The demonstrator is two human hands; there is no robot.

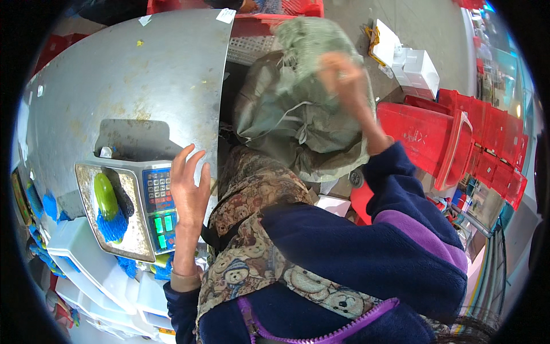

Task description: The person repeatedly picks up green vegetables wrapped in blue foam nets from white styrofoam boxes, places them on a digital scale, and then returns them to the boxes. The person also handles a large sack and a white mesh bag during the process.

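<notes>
My left hand [191,187] is raised beside the keypad of a digital weighing scale [159,193], fingers spread and holding nothing. On the scale's metal pan lies a long green vegetable or fruit [105,195], its lower part in a blue foam net [111,225]. My right hand [341,75], blurred, is over a large grey-green woven sack [318,43] at the table's right side. Its fingers look curled near the sack's upper part; whether they grip it cannot be told. A white tie string [283,116] hangs on the sack.
The scale stands on a stained metal table [172,77]. White foam boxes [86,258] are below it at lower left. Red plastic crates [417,133] stand at right, and more white foam boxes [417,69] sit on the floor at upper right. A perforated crate [251,47] is behind the sack.
</notes>
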